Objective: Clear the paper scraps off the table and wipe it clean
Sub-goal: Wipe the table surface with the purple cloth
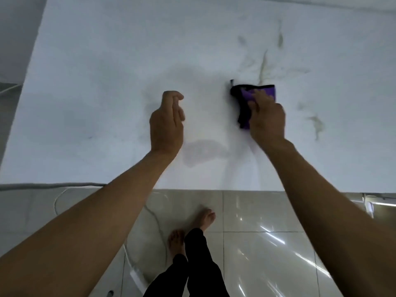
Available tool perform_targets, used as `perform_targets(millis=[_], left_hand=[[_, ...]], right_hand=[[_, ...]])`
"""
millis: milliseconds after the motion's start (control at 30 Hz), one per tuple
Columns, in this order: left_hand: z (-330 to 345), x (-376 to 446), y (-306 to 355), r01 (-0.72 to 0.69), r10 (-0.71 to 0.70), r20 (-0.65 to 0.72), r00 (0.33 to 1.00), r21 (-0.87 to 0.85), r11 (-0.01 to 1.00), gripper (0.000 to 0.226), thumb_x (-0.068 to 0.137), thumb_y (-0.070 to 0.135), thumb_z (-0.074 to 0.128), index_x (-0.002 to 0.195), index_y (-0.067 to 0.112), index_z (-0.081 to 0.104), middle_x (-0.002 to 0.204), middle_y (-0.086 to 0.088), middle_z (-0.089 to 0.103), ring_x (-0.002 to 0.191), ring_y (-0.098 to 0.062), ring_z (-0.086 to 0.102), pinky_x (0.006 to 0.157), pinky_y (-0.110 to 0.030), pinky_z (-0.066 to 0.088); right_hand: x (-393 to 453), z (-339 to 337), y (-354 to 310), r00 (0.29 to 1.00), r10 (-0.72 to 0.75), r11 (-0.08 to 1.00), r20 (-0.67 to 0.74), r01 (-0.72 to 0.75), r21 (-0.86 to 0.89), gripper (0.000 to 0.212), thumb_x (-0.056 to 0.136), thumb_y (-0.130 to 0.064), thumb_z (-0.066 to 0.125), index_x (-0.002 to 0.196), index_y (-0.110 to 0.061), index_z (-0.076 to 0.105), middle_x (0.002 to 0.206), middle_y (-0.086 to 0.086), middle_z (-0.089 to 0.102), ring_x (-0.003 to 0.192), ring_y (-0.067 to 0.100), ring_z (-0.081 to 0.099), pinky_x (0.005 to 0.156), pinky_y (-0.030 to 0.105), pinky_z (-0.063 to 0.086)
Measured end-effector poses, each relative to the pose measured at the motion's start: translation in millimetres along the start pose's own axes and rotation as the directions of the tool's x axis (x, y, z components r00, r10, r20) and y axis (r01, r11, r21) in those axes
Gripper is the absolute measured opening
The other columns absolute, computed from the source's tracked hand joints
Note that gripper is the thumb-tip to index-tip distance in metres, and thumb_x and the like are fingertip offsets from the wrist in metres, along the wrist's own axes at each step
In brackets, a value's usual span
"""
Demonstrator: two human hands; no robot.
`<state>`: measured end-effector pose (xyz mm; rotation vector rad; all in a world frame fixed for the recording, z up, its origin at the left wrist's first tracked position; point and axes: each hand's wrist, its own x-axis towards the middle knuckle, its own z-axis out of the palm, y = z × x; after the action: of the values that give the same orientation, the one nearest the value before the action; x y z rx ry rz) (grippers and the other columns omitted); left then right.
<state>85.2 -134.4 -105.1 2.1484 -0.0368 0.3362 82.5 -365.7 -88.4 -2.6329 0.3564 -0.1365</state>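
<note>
Two hands out — my right hand (265, 118), fingers flat, presses the purple cloth (248, 97) onto the counter (96, 71) centre-right; left hand (167, 123) hovers, loosely curled, empty. Upper-right streaks (262, 65) could smear.

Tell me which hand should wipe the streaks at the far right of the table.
Right. The right hand already presses the purple and black cloth on the white table, beside the yellowish streaks. The left hand holds nothing, farther away.
</note>
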Motion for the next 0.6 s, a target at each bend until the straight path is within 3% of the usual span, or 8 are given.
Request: perform_targets(millis=[67,133,200,233,300,433,500,600], left_hand=[[12.7,17.9,3.1,0.070,-0.069,-0.057,0.996,0.015,0.997,0.037,0.106,0.033,0.035,0.100,0.006,0.059,0.082,-0.002,0.070,0.068,-0.029,0.065,0.064,-0.044,0.052],[22.6,36.5,6.1,0.093,-0.083,-0.113,0.990,0.091,0.991,0.043,0.103,0.040,0.036,0.096,0.005,0.060,0.086,-0.008,0.073,0.076,-0.037,0.066,0.067,-0.047,0.050],[27.9,56.5,5.4,0.088,-0.069,-0.138,0.988,0.131,0.988,0.037,0.101,0.035,0.037,0.097,0.007,0.062,0.087,-0.007,0.072,0.081,-0.034,0.065,0.072,-0.046,0.049],[32.0,68.0,3.3,0.089,-0.073,-0.123,0.990,0.123,0.988,0.035,0.101,0.033,0.036,0.098,0.009,0.062,0.089,-0.005,0.071,0.083,-0.031,0.064,0.075,-0.045,0.048],[42.0,90.0,-3.2,0.082,-0.072,-0.071,0.995,0.142,0.986,0.034,0.100,0.031,0.034,0.100,0.011,0.062,0.094,-0.004,0.069,0.093,-0.028,0.060,0.083,-0.043,0.046],[66.9,108.7,-20.2,-0.108,0.104,0.030,0.994,0.266,0.958,0.031,0.100,0.019,0.039,0.116,0.005,0.062,0.123,-0.011,0.064,0.121,-0.033,0.052,0.106,-0.047,0.037],[77.3,108.0,-26.6,-0.220,0.184,0.135,0.974,0.351,0.910,0.034,0.102,0.017,0.039,0.129,0.003,0.055,0.142,-0.015,0.052,0.138,-0.035,0.041,0.120,-0.051,0.022],[80.8,109.0,-29.3,-0.272,0.187,0.229,0.955,0.431,0.860,0.043,0.105,0.021,0.033,0.139,0.001,0.049,0.153,-0.019,0.042,0.146,-0.035,0.033,0.124,-0.053,0.012]], right_hand=[[-3.5,4.6,-33.5,0.983,-0.174,0.982,-0.053,0.177,0.063,0.037,0.097,-0.032,0.045,0.127,-0.021,0.064,0.129,0.005,0.063,0.117,0.025,0.056,0.089,0.032,0.044],[-11.6,31.8,-60.1,0.923,-0.372,0.923,-0.094,0.379,0.067,0.036,0.094,-0.021,0.055,0.128,-0.015,0.063,0.132,0.008,0.062,0.126,0.022,0.049,0.102,0.037,0.045],[-25.5,60.1,-76.2,0.875,-0.466,0.883,0.133,0.469,0.010,0.047,0.100,-0.030,0.046,0.146,-0.018,0.046,0.156,0.006,0.038,0.149,0.022,0.023,0.120,0.050,0.019],[-29.1,69.6,-75.6,0.852,-0.472,0.871,0.227,0.491,-0.033,0.051,0.104,-0.039,0.035,0.152,-0.024,0.034,0.163,0.001,0.023,0.153,0.020,0.008,0.123,0.051,0.006],[-15.6,75.9,-61.6,0.838,-0.488,0.852,0.242,0.518,-0.073,0.052,0.105,-0.044,0.027,0.155,-0.030,0.025,0.165,-0.004,0.013,0.153,0.017,0.000,0.123,0.047,-0.002],[44.9,55.4,-8.4,0.944,-0.320,0.947,0.085,0.322,-0.014,0.049,0.100,-0.027,0.042,0.147,-0.016,0.046,0.156,0.007,0.039,0.147,0.027,0.029,0.120,0.041,0.014],[67.8,38.5,31.5,0.975,-0.216,0.976,-0.042,0.216,-0.010,0.046,0.096,-0.020,0.043,0.139,-0.008,0.055,0.147,0.014,0.050,0.140,0.033,0.042,0.116,0.041,0.022],[73.8,12.2,63.4,0.991,-0.044,0.998,-0.125,0.050,0.046,0.039,0.096,-0.005,0.049,0.134,-0.004,0.058,0.143,0.014,0.054,0.138,0.032,0.044,0.113,0.050,0.034]])
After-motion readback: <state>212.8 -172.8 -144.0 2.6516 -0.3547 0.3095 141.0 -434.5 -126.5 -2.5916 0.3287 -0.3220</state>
